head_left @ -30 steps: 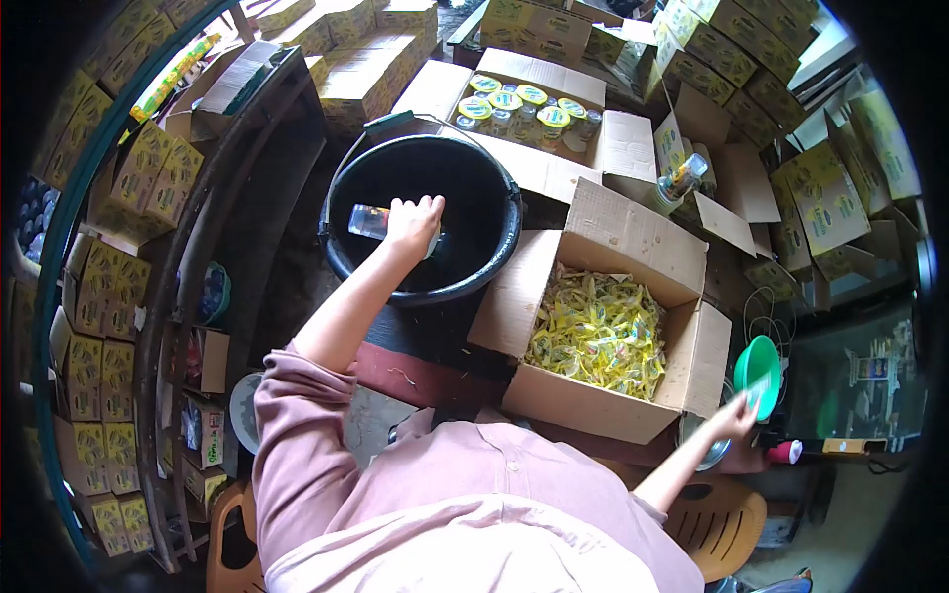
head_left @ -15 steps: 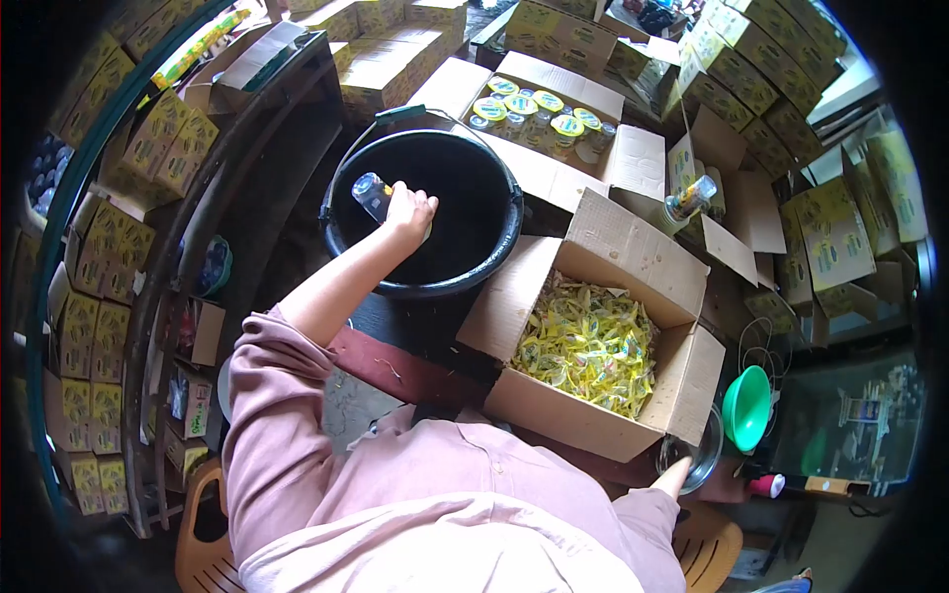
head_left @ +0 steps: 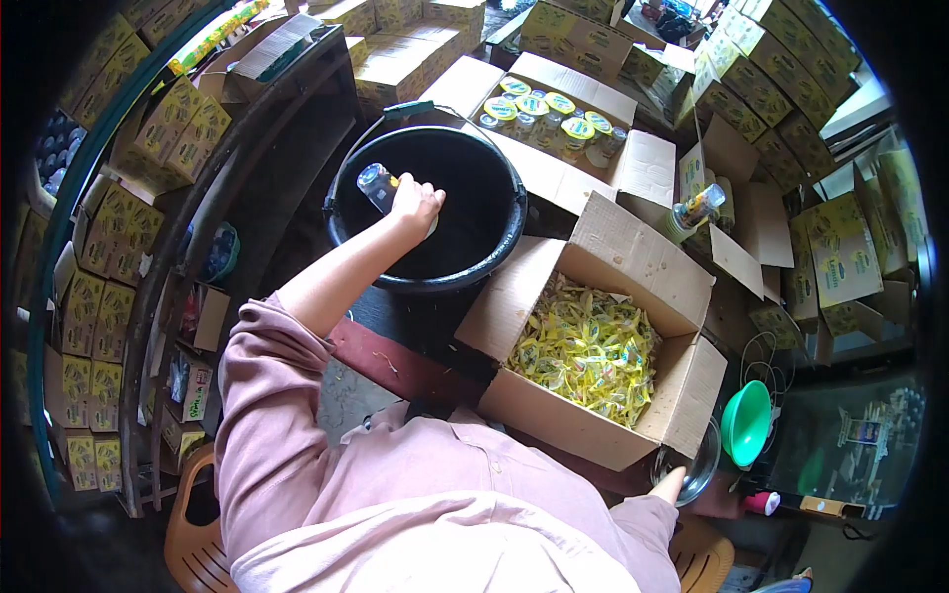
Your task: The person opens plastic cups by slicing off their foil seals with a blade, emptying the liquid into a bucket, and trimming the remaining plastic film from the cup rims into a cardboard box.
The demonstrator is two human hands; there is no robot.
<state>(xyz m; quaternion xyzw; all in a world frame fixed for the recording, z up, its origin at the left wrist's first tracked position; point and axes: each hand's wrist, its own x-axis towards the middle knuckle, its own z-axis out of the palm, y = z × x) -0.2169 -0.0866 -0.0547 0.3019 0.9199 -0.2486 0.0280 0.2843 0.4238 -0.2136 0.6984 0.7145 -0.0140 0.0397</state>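
Note:
My left hand (head_left: 415, 208) is closed around a small clear plastic jar (head_left: 377, 185), tilted with its round clear end up and to the left. It is held over the wide black bucket (head_left: 465, 279), whose inside is dark. At the lower right my right hand (head_left: 670, 485) reaches to a clear round bowl (head_left: 704, 474); its fingers are mostly hidden by the bowl and the box flap. An open carton (head_left: 563, 420) stands between the hands, filled with small yellow wrapped packets (head_left: 583, 346).
Behind the bucket, an open carton (head_left: 544, 183) holds several jars with yellow lids (head_left: 560, 103). A clear cylindrical container (head_left: 698, 206) stands right of it. A green bowl (head_left: 746, 423) is at the right. Printed boxes (head_left: 99, 316) fill the left shelves; more are stacked behind.
The view has shifted slightly. My left hand still holds the jar over the bucket, at nearly the same tilt. My right hand remains at the clear bowl.

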